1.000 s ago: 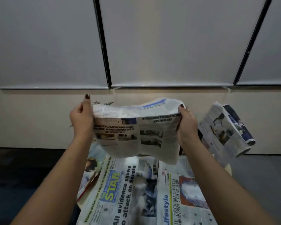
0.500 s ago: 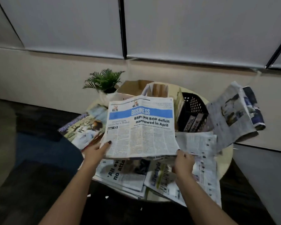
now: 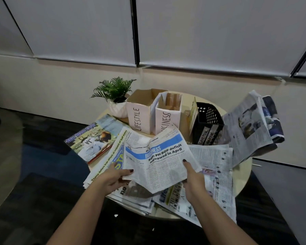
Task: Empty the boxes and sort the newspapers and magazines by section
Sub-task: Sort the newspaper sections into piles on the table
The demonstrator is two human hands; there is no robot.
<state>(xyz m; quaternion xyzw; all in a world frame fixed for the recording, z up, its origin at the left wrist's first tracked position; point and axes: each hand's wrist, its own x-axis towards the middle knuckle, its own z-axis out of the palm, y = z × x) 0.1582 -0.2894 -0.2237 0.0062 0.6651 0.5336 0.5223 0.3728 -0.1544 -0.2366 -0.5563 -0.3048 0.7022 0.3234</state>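
— Business section (image 3: pixel 159 161), where was it?
— Above the spread papers on the round worktop (image 3: pixel 244 184), just in front of the BUSINESS box (image 3: pixel 167 119).
— And who held it?
— Left hand (image 3: pixel 113 177) pinched its left edge; right hand (image 3: pixel 193 175) gripped its lower right, thumb on top.

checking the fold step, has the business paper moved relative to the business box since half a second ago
Yes. The Business paper, gripped by the left hand and right hand, has tilted and creased; its top edge now overlaps the front of the BUSINESS box, hiding the label's lower part.
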